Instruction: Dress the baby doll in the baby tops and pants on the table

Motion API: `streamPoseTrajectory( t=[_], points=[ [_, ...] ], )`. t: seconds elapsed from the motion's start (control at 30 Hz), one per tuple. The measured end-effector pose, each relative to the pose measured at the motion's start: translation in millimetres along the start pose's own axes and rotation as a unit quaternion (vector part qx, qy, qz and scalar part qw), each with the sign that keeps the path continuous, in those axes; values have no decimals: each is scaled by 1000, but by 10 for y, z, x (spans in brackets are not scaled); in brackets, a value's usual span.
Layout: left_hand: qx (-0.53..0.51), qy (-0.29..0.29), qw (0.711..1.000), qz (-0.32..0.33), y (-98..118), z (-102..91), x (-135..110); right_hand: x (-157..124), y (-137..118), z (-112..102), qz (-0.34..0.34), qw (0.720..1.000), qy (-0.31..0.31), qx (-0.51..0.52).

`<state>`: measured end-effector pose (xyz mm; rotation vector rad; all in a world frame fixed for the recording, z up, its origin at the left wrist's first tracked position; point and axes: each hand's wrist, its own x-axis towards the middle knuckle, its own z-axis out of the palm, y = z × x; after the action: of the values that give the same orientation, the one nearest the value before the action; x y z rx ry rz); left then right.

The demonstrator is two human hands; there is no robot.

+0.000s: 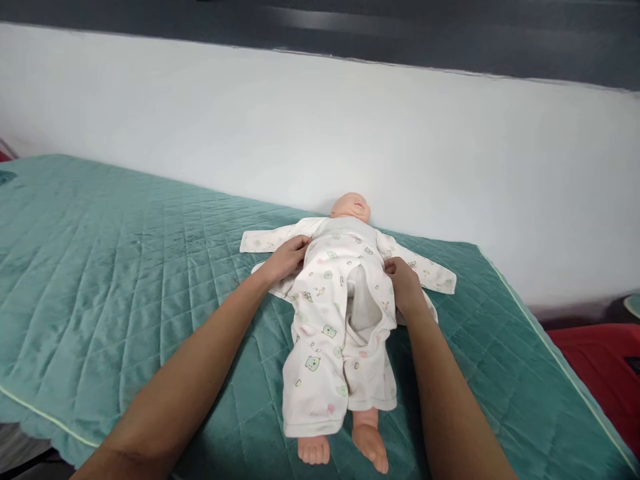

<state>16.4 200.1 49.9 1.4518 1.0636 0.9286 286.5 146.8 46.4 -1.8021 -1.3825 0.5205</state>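
Note:
A baby doll (350,207) lies on its back on the green quilted cover (165,267), head at the wall and bare feet towards me. It wears a white long-sleeved top (427,267) with its sleeves spread out. White printed baby trousers (320,333) cover its legs and reach up over its belly, with an open split at the crotch. At the left side of the waist, my left hand (289,259) has its fingers closed at the trousers' edge, the tips partly hidden. My right hand (403,283) pinches the trousers at the opposite side of the waist.
Behind the doll rises a white wall (200,120) with a dark band (450,33) above. Beyond the cover's right edge stands a red object, perhaps a chair (595,360). The cover's pale-piped front edge (50,417) shows at lower left.

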Motion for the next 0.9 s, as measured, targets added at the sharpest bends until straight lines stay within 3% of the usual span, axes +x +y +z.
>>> streamPoseTrajectory(
  t=[0.1, 0.23, 0.33, 0.47, 0.7, 0.9],
  points=[
    [-18, -16, 1000, 0, 1, -12, -2, -1, -45, -25, -16, 999, 5, -52],
    [-34, -83, 996, -14, 19, -71, 4, -6, -101, -101, -48, 992, -93, -69],
    [-19, -91, 995, -31, 46, -100, 19, -3, -116, -136, -61, 988, -125, -72],
    [30, -77, 996, -39, 84, -94, 22, 4, -110, -140, -75, 986, -121, -92],
    [133, -39, 990, 20, 59, -81, 27, 10, -71, -92, -87, 988, -115, -55],
    [278, 74, 957, 37, -33, -73, 143, 11, -17, -50, -35, 994, -99, 4]
  ],
)
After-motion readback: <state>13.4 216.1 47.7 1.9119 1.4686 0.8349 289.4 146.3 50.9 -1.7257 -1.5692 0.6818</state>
